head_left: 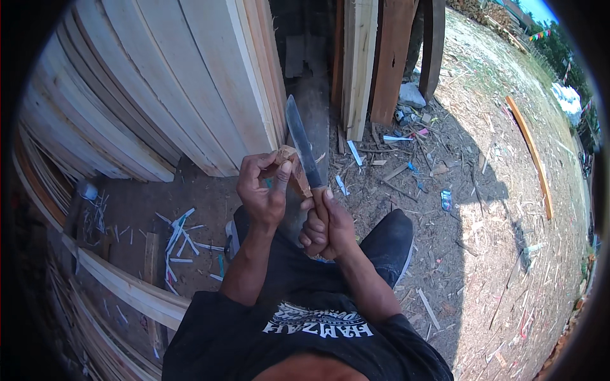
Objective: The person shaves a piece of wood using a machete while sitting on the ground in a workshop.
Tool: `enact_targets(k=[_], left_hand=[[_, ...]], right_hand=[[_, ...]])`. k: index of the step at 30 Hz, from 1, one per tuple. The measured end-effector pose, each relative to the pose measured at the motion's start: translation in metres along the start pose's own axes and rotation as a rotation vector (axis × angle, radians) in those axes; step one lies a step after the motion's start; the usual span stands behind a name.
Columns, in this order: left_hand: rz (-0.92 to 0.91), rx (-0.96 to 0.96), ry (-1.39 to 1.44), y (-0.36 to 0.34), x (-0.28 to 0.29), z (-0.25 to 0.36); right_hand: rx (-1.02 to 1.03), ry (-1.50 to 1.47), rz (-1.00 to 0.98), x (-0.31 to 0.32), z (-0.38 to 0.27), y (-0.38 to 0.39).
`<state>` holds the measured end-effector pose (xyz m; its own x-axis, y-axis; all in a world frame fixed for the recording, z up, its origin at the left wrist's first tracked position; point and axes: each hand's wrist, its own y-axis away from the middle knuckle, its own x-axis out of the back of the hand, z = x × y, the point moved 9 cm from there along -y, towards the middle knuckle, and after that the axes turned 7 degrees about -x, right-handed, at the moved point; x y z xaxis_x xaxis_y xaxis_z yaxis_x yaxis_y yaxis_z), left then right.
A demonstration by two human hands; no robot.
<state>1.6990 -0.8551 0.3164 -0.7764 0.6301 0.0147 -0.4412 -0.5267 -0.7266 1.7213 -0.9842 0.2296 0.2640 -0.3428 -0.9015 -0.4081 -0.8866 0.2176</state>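
Observation:
My left hand [264, 190] pinches the upper end of a short, rough-cut piece of wood [298, 179] between thumb and fingers. The wood slants down toward my right hand. Wrapped round the wooden handle of a machete [298, 136], my right hand [328, 225] holds the tool with its long, dark blade pointing up and away from me. The blade lies alongside the right side of the wood piece; whether the edge touches it I cannot tell. A thin pale sliver shows just right of the blade.
Tall pale planks [190, 76] lean upright at the left. More boards [359, 70] stand beyond on the right. A long beam [133, 289] runs at lower left. White strips [180, 238] and wood chips litter the ground. One narrow plank [530, 155] lies in the sun at far right.

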Motion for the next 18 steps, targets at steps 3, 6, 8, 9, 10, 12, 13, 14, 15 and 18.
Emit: enact_targets(k=[3, 6, 8, 9, 10, 12, 13, 14, 15, 18], left_hand=[[-0.023, 0.003, -0.026, -0.003, 0.001, 0.004], [-0.021, 0.024, -0.018, -0.003, 0.005, 0.002], [-0.028, 0.037, 0.015, -0.002, -0.003, 0.002], [-0.033, 0.030, 0.027, -0.003, -0.004, 0.003], [-0.034, 0.025, 0.045, -0.003, -0.011, 0.005], [-0.034, 0.017, 0.056, 0.001, -0.015, 0.005], [-0.031, 0.015, 0.045, 0.003, -0.011, 0.006], [-0.055, 0.017, 0.040, 0.005, -0.012, 0.004], [-0.087, 0.020, 0.035, 0.006, -0.013, 0.006], [-0.021, 0.013, 0.051, 0.000, 0.000, 0.002]], right_hand=[[0.148, 0.357, 0.155, -0.026, -0.032, 0.018], [0.773, 0.750, 0.116, -0.103, -0.096, 0.086], [1.321, 0.438, -0.305, -0.147, -0.118, 0.153], [1.323, 0.438, -0.312, -0.135, -0.110, 0.145], [1.404, 0.614, -0.173, -0.108, -0.094, 0.131], [1.151, 1.128, 0.243, -0.039, -0.058, 0.059], [0.780, 1.418, 0.518, 0.001, -0.040, 0.023], [0.776, 1.416, 0.516, 0.001, -0.039, 0.021], [0.518, 1.135, 0.450, 0.014, -0.031, 0.011], [0.136, 0.427, 0.191, 0.015, -0.010, 0.000]])
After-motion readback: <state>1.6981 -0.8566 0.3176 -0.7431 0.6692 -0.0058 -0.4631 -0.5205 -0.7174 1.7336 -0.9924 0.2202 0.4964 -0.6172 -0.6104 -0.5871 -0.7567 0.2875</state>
